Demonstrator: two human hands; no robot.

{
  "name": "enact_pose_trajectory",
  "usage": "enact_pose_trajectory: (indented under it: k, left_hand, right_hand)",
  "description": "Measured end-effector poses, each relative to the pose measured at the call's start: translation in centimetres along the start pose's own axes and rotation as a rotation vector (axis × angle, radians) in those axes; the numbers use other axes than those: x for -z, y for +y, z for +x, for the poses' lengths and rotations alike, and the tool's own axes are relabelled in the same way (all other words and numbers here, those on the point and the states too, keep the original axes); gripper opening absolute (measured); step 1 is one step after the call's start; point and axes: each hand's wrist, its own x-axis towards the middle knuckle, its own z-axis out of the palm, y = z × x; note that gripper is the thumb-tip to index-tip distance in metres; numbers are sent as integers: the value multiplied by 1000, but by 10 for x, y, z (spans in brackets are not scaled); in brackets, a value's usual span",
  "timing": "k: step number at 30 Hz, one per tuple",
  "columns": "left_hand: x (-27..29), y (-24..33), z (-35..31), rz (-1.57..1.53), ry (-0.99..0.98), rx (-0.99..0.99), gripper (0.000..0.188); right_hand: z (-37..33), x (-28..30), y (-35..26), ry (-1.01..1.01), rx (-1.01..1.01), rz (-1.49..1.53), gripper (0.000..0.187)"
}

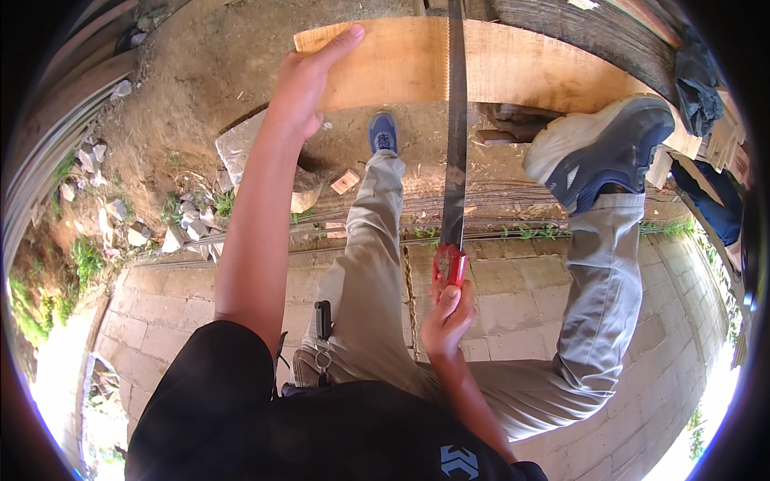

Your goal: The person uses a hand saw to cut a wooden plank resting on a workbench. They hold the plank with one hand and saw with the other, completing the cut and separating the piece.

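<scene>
A wide pale wooden plank [393, 68] lies crosswise at the far side. My left hand [307, 86] grips its left end, thumb on top and the other fingers hidden beneath. In my right hand [449, 322] is the red handle [451, 264] of a handsaw, fingers wrapped round it. The long dark saw blade [455, 168] points away from me and crosses the plank, its toothed edge to the left. Whether the teeth have cut into the wood I cannot tell. My right shoe [613, 148] presses on the plank's right part, while my left shoe [383, 132] stands on the ground.
Thin metal rods [513, 204] run across the ground between the paved floor [513, 321] and the dirt. Broken stones [188, 220] lie at the left. A small wood block [345, 182] is near my left leg. Dark weathered boards [593, 40] and a black plastic bag [696, 84] are at the far right.
</scene>
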Motion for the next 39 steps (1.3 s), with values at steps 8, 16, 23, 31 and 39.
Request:
enact_pose_trajectory:
  k: [8, 16, 23, 31, 39]
  left_hand:
    - [-1, 1, 1, -35, 20, -27, 71]
    - [-2, -2, 1, -6, 35, -27, 66]
    - [1, -7, 8, -46, 15, -64, 65]
    - [1, -7, 7, -40, 25, -33, 68]
    - [-2, -1, 5, 14, 47, 22, 66]
  right_hand:
    - [7, 0, 6, 46, -28, 10, 51]
    - [5, 0, -14, 71, -22, 15, 46]
    - [42, -9, -37, 65, 32, 44, 44]
    - [-3, -5, -1, 44, -31, 33, 41]
    - [58, -8, -55, 27, 3, 73, 38]
